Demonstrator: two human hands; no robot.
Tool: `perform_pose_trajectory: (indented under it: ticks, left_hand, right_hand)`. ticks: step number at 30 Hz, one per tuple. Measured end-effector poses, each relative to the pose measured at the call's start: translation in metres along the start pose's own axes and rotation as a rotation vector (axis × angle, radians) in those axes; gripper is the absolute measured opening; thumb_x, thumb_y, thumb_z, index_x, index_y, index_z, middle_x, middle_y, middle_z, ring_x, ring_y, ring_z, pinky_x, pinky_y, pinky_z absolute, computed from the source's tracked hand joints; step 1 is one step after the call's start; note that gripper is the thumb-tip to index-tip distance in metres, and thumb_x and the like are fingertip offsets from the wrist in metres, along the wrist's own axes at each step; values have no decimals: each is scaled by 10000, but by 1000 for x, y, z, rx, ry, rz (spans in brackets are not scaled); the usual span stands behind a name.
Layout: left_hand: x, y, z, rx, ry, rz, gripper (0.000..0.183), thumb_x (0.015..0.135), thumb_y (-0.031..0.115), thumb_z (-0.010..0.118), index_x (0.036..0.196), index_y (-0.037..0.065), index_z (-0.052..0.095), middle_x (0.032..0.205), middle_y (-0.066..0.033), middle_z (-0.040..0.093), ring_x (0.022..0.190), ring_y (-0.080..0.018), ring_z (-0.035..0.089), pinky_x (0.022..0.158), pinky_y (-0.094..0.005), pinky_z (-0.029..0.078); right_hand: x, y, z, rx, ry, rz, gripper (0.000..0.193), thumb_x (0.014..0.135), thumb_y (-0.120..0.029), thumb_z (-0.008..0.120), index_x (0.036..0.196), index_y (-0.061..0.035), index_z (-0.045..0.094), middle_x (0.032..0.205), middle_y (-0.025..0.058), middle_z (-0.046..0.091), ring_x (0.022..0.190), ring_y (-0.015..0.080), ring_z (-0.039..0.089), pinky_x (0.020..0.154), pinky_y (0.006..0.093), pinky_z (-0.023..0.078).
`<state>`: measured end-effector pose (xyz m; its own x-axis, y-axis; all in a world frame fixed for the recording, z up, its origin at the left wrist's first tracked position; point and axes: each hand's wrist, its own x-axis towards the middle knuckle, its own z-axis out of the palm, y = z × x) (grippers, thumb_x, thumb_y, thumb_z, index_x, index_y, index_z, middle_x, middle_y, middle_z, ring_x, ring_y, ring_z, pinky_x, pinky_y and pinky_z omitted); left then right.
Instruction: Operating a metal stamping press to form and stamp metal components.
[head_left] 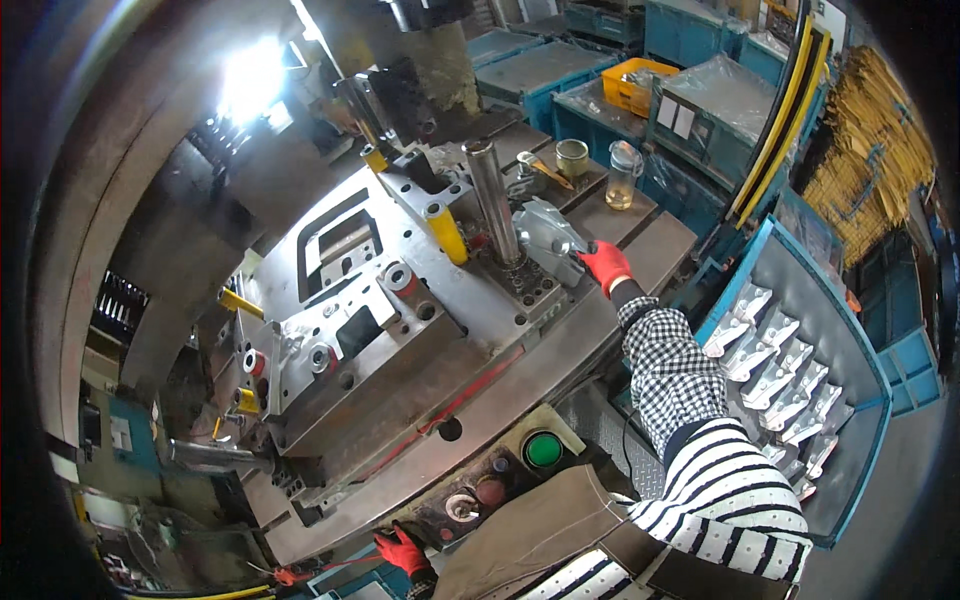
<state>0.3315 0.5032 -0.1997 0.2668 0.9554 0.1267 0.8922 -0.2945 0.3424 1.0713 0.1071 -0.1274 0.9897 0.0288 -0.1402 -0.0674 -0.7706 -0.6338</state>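
My right hand point(606, 266), in a red glove, reaches out to the right end of the die and grips the edge of a grey stamped metal part point(545, 228). That part lies among similar ones beside a thick steel guide post point(490, 200). My left hand point(403, 551), also red-gloved, is low at the press bed's front edge, left of the control panel point(490, 490). Its fingers look apart, and I see nothing in it. The die point(400, 330) has a bright plate with a rectangular opening and yellow posts point(446, 234).
A blue bin point(868, 400) with rows of stamped parts stands at the right. A brush point(546, 168), a tin point(572, 157) and a clear jug point(622, 175) sit on the bed's far right corner. The panel carries a green button point(543, 450). Yellow-black bars point(785, 125) rise behind.
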Motion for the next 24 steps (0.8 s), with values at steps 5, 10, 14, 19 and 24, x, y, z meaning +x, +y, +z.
perform_pose_trajectory:
  ticks: [5, 10, 14, 19, 24]
  left_hand:
    - [2, -19, 3, 47, 37, -32, 851, 992, 557, 666, 1547, -53, 457, 1490, -349, 517, 1373, -509, 497, 1161, -559, 399]
    - [-3, -21, -9, 57, 32, -62, 855, 993, 555, 668, 1557, -48, 445, 1501, -355, 501, 1384, -515, 481, 1175, -565, 380]
    - [22, 22, 3, -52, -57, -27, 858, 995, 560, 661, 1569, -35, 433, 1501, -364, 495, 1385, -521, 477, 1178, -573, 373]
    - [13, 16, -5, -18, -23, -54, 850, 988, 546, 679, 1562, -35, 443, 1490, -381, 492, 1380, -527, 480, 1165, -576, 384]
    - [2, -18, -18, 24, 39, -86, 807, 985, 509, 697, 1533, -42, 479, 1513, -380, 475, 1384, -520, 484, 1171, -552, 394]
  right_hand:
    - [-11, -43, -11, -31, 130, -13, 736, 850, -554, 799, 1379, -57, 676, 1382, 205, 683, 1308, 374, 630, 1088, 465, 505]
    - [3, -72, -26, 297, 81, -197, 624, 839, -481, 832, 1221, 5, 742, 1203, 238, 747, 1168, 418, 694, 941, 451, 557]
    - [70, 1, -42, 536, 313, -63, 340, 914, -347, 811, 962, -13, 765, 840, 15, 701, 747, 174, 644, 700, 367, 521]
    - [44, 32, -43, 1141, 113, 24, 325, 973, -301, 731, 1213, -83, 755, 961, 0, 737, 824, 129, 675, 747, 312, 533]
    - [-62, 54, -85, 599, 281, -728, 550, 998, -162, 656, 1527, -80, 531, 1361, 36, 650, 1209, 167, 617, 995, 336, 514]
